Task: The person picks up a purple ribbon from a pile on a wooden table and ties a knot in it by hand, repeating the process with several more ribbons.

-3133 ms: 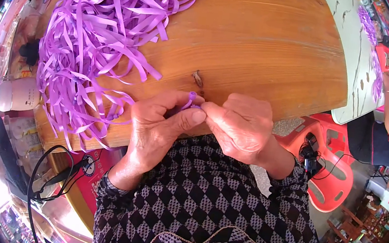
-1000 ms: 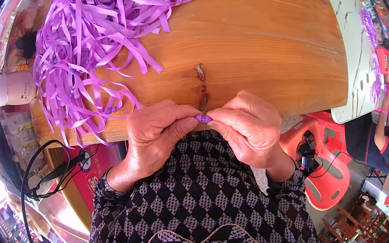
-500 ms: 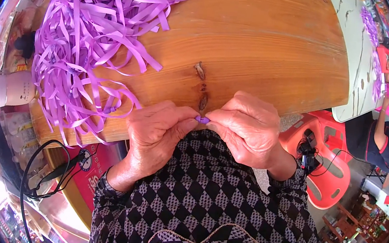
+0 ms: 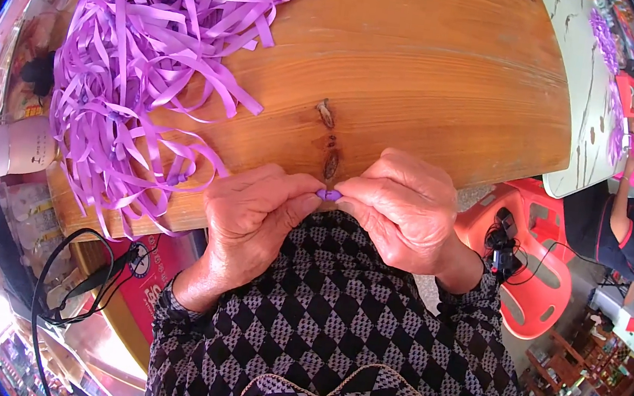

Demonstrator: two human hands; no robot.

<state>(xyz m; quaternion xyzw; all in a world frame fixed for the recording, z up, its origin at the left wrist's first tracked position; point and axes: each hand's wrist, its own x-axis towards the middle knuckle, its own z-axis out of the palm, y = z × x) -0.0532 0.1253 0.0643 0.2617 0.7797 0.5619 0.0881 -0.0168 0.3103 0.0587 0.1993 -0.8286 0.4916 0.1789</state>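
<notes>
My left hand (image 4: pixel 257 211) and my right hand (image 4: pixel 402 208) meet in front of my chest, at the near edge of the wooden table. Between their pinched fingertips is a small purple piece (image 4: pixel 327 194), each hand gripping one end. It looks like a clasp or buckle, but most of it is hidden by the fingers, so its exact kind is unclear. To the left of my hands, a large heap of purple ribbon straps (image 4: pixel 164 32) spreads over the table, with small darker purple pieces among them.
The wooden table (image 4: pixel 426 62) adjoins a white marbled table (image 4: pixel 566 39) at right, bearing more purple ribbons (image 4: pixel 604 43). Orange-red plastic stools (image 4: pixel 536 301) stand below, with black cabled items. A co-worker (image 4: pixel 630 226) is at far right. A whitish container (image 4: pixel 22 147) and black cables (image 4: pixel 50 277) lie left.
The purple piece between my fingertips looks slightly more compact and aligned. My hands have hardly moved. The co-worker's arms at far right have shifted slightly.
</notes>
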